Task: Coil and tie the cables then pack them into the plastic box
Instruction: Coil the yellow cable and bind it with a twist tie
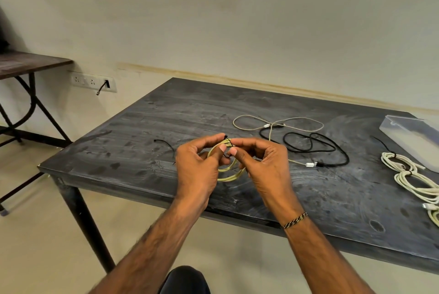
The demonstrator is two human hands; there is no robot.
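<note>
Above the dark table (pixel 142 127), both hands' fingers (pixel 215 139) curled, pinching a black tie (pixel 228 141) round the yellow coiled cable (pixel 231 173).

Bare dark counter (pixel 147 113) lies open along the far and left sides. To the right, loose beige cable (pixel 278 122) and tangled black cable (pixel 316 144) sprawl across the middle, while tied white coils (pixel 408 172) and the plastic box (pixel 413 137) crowd the right edge. A black tie (pixel 166 145) lies left.

Coiled yellow cable (pixel 231 172) above table, loose beige cable (pixel 278 124) and black cable (pixel 316 145) tangled, clear plastic box (pixel 413 137) far right
</note>
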